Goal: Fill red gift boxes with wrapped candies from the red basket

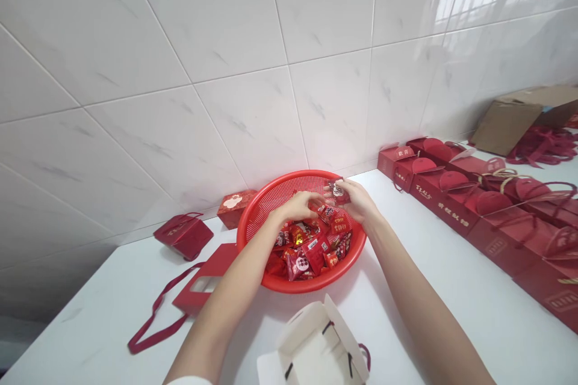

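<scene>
A round red mesh basket (257, 215) on the white table holds many wrapped candies (315, 251) in red, orange and purple wrappers. Both hands are over it. My left hand (300, 207) is at the middle, its fingers closed on a red packet (326, 213). To its right, my right hand (356, 200) holds a dark red packet (338, 190) with a white round mark, between thumb and fingers near the basket's right rim. Nearer the front edge, an open white box (316, 352) shows its bare inside and a dark red cord.
Rows of red gift boxes (456, 207) line the right side. A cardboard box (508, 123) and red ribbons (544, 145) lie behind them. Two small red boxes (183, 236) (235, 207) and a red bag (217, 267) with a ribbon handle stand left. A tiled wall rises behind.
</scene>
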Tool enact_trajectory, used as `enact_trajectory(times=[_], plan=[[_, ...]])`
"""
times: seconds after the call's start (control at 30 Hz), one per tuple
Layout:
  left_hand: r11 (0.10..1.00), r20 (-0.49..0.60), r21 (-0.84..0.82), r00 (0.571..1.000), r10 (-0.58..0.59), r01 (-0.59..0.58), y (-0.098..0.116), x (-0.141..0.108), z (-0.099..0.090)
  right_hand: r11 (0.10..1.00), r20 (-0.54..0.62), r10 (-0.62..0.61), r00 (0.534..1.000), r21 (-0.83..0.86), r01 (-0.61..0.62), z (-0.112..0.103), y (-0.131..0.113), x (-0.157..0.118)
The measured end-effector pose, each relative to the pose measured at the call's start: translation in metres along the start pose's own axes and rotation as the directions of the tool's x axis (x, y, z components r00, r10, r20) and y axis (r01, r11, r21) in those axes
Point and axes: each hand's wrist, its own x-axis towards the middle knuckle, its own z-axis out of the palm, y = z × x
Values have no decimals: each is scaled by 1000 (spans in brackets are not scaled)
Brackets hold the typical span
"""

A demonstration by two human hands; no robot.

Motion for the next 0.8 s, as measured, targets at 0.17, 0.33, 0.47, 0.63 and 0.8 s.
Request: enact_trajectory(times=[0.17,0.33,0.47,0.63,0.8], plan=[[958,177,287,982,-64,11,7,5,18,1000,-30,1,1000,0,-1,1,-1,-1],[950,155,310,988,-9,-40,5,10,26,1000,-45,-1,999,3,1,1,-1,-1],[975,95,213,994,46,-65,1,11,25,1000,-40,-13,999,3,14,-1,0,1],[990,-49,130,997,58,-51,-3,9,9,999,-36,-31,999,13,31,-3,2,3],[998,-185,5,980,68,-69,-8,5,-7,999,-55,-37,998,16,38,-3,2,3]])
